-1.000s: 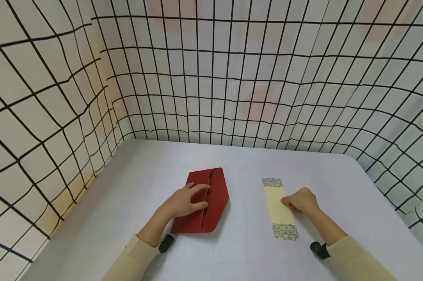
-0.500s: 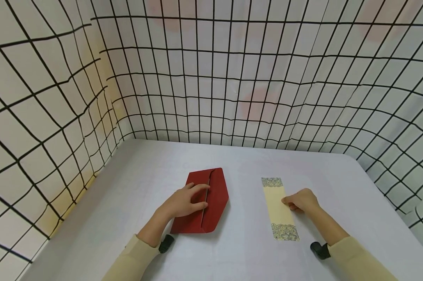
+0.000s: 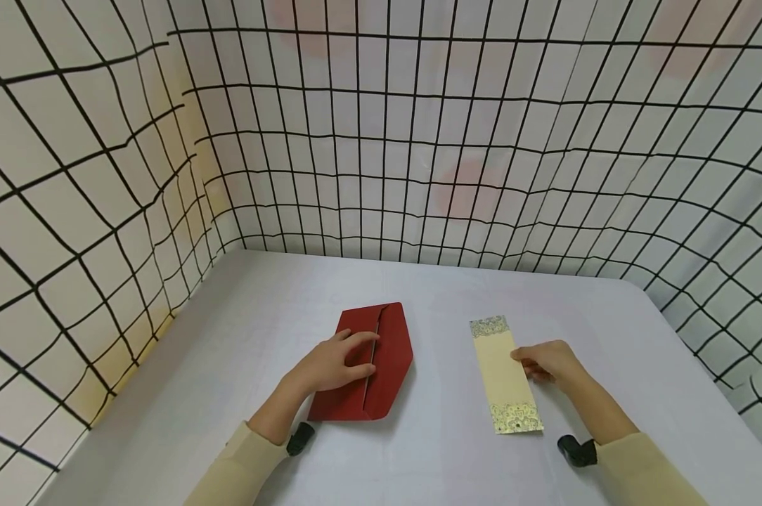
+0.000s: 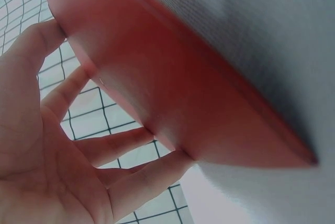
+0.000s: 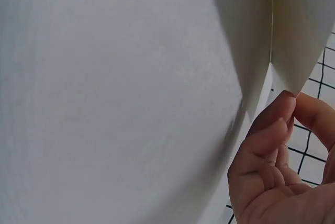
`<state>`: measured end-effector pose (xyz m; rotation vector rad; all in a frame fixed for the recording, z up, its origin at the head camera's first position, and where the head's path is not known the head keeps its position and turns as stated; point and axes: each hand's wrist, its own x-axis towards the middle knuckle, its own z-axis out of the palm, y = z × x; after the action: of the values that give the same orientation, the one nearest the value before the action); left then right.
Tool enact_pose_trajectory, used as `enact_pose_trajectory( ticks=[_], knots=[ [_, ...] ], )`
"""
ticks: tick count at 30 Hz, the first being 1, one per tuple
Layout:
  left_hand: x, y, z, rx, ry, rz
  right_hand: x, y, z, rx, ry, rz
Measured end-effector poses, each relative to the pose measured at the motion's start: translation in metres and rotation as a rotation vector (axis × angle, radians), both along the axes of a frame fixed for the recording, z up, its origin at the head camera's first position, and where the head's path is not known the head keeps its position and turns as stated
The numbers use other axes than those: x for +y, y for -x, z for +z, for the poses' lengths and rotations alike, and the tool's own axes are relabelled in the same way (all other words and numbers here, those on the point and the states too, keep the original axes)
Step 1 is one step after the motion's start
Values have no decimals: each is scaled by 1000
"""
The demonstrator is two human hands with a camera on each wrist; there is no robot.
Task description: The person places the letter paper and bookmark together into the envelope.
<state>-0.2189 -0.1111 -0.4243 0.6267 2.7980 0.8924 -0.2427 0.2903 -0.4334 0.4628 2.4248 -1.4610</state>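
Head view shows a white table [image 3: 242,337] closed in by white sheets ruled with a black grid [image 3: 102,176] on the left, the far side and the right. At the left of the working area a red envelope [image 3: 390,351] is laid flat on the table, its pointed flap opened out toward the right and its long fold line running from near to far. The left hand [image 3: 330,364] is rested on the envelope's left half, palm down, with the fingers stretched out nearly straight and the fingertips reaching the fold line; nothing is gripped by it. In the left wrist view the same fingers [image 4: 120,148] are seen spread and relaxed against the red paper [image 4: 172,93]. A cream sleeve [image 3: 229,467] is worn on this arm, and a small black device [image 3: 300,437] is seen at the wrist.

To the right of the envelope, apart from it, a long cream strip of paper [image 3: 501,365] with patterned bands at both ends is seen, lying lengthwise from near to far. Its right edge is pinched by the right hand [image 3: 548,362], thumb and fingertips closed on the paper about midway along. In the right wrist view the pinched edge of the strip [image 5: 293,35] is seen raised off the table between the thumb and curled fingers [image 5: 267,130].
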Motion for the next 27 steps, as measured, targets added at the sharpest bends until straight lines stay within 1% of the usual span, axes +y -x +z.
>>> enact_pose_trajectory(
  ticks=[7, 14, 18, 22, 25, 27],
  knots=[
    [0, 1, 0, 9, -1, -1, -4, -2, 7, 14, 116, -1],
    [0, 0, 0, 5, 2, 0, -13, -6, 20, 31, 219, 22],
    [0, 0, 0, 5, 6, 0, -19, -9, 27, 46, 303, 36],
    [0, 0, 1, 9, 9, -2, -26, -13, 32, 77, 402, 65],
    [0, 0, 1, 11, 9, -3, -31, -16, 35, 96, 454, 95],
    [1, 0, 1, 10, 9, -3, -35, -17, 35, 99, 481, 97]
  ],
)
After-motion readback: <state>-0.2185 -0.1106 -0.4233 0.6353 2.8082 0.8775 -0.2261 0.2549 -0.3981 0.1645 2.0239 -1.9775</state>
